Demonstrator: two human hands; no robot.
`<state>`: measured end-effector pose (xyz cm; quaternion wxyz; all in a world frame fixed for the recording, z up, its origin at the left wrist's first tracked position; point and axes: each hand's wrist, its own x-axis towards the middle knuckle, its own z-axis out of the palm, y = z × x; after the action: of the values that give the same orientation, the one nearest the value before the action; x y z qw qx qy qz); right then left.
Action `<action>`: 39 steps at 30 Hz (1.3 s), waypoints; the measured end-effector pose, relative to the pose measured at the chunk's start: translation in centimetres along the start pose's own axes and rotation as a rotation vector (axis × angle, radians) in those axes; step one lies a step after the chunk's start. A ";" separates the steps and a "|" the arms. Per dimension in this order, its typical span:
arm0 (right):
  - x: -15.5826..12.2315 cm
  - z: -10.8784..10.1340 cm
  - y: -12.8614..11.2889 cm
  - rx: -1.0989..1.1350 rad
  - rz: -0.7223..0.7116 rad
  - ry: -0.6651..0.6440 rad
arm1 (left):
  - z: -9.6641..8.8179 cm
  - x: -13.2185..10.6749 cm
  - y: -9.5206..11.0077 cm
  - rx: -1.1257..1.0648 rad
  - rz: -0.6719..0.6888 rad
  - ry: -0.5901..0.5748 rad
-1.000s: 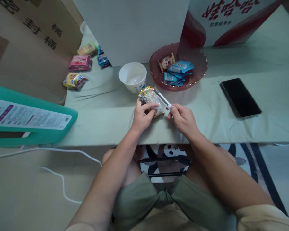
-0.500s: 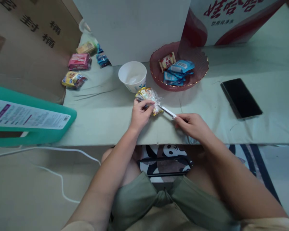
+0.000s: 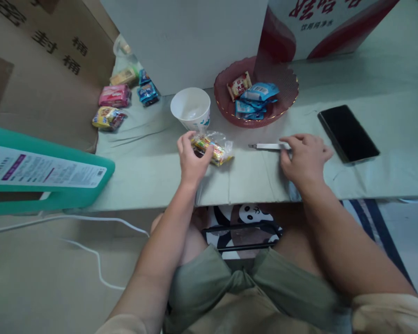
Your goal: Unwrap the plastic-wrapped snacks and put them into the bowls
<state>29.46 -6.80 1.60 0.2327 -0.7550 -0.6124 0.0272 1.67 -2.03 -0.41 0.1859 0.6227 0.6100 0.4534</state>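
My left hand (image 3: 192,160) has its thumb and fingers closed around a clear-wrapped pack of snacks (image 3: 209,144) with yellow, colourful packaging, resting on the table in front of the white paper cup (image 3: 191,109). To the right, a slim white utility knife (image 3: 270,146) lies on the table, its metal tip pointing left. Over the knife's right end is my right hand (image 3: 305,157), slightly blurred, thumb and fingers apart; that end is partly hidden by the hand. The pack's underside is hidden.
A pink glass bowl (image 3: 226,109) holds blue sachets and a red-and-cream packet. At the right lies a black phone (image 3: 348,133). Several wrapped packs, one a pink pack (image 3: 114,96), sit beside the cardboard box (image 3: 48,88). A green container (image 3: 101,178) stands at the left edge.
The knife has moved right, away from the pack, and lies flat on the table. My right hand has moved right and opened. The pack has turned in my left hand.
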 end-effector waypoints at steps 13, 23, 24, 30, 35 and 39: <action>-1.6 0.3 -4.6 0.557 -0.478 -0.293 | -1.0 0.4 1.8 -0.380 -0.310 -0.188; -1.7 -0.9 -1.6 0.338 -0.376 -0.342 | -2.8 1.0 1.3 -0.194 -0.364 -0.050; -1.7 -1.1 -1.3 0.309 -0.356 -0.326 | -3.1 0.8 1.3 -0.133 -0.347 -0.057; -2.5 -1.7 -1.6 0.322 -0.435 -0.196 | -5.1 -0.2 1.6 0.122 -0.211 -0.143; -2.8 -0.9 -3.1 0.187 -0.449 -0.366 | -4.5 -0.9 2.8 0.031 0.143 -0.354; -2.7 -0.6 -3.4 0.173 -0.466 -0.362 | -4.1 -1.3 3.7 0.071 0.178 -0.333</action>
<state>25.92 -9.01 2.73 0.1830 -0.5546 -0.7959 0.1593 0.85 -5.24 4.19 0.2215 0.7468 0.5288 0.3371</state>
